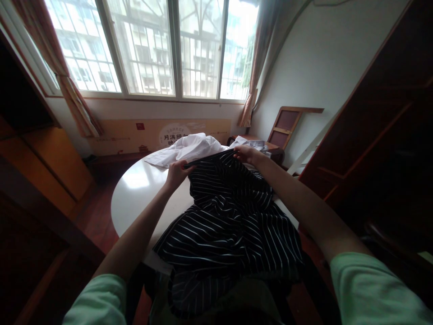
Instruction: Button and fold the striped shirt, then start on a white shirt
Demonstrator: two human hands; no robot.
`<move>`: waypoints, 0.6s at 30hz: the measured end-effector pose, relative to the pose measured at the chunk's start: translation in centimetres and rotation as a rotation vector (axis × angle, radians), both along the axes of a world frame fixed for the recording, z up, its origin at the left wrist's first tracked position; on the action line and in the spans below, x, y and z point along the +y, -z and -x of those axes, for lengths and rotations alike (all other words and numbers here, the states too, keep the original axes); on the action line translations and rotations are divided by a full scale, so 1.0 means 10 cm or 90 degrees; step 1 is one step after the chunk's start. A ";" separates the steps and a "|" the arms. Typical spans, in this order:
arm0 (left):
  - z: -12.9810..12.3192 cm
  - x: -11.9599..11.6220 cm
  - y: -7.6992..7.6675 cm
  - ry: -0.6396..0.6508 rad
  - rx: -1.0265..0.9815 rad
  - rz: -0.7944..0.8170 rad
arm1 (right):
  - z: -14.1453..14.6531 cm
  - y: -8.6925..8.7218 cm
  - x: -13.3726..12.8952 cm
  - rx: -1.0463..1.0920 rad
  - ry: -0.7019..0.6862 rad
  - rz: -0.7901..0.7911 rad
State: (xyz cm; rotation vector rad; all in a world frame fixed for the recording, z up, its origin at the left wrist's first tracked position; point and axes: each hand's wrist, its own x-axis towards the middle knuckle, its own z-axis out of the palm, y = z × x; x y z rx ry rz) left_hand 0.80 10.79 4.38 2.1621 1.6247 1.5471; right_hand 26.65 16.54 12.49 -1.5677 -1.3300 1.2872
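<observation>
A black garment with thin white stripes [230, 225] lies spread over the near part of a white round table [135, 194], and its lower end hangs over the front edge. My left hand [177, 175] is closed on the garment's upper left corner. At the upper right, my right hand [246, 155] pinches the same edge. Between both hands that edge is pulled straight and slightly raised, while the cloth below lies in loose folds. The garment's exact kind is unclear.
White cloth [196, 149] is heaped on the far side of the table, with another pale cloth [252, 145] to its right. A wooden chair [284, 128] stands by the right wall. Dark wooden panelling [368, 131] rises at the right, and an orange-brown cabinet [50, 162] at the left.
</observation>
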 end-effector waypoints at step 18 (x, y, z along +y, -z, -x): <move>-0.39 -0.22 -0.04 0.316 -0.398 0.238 | 0.41 0.32 -0.18 -0.193 -0.115 -0.344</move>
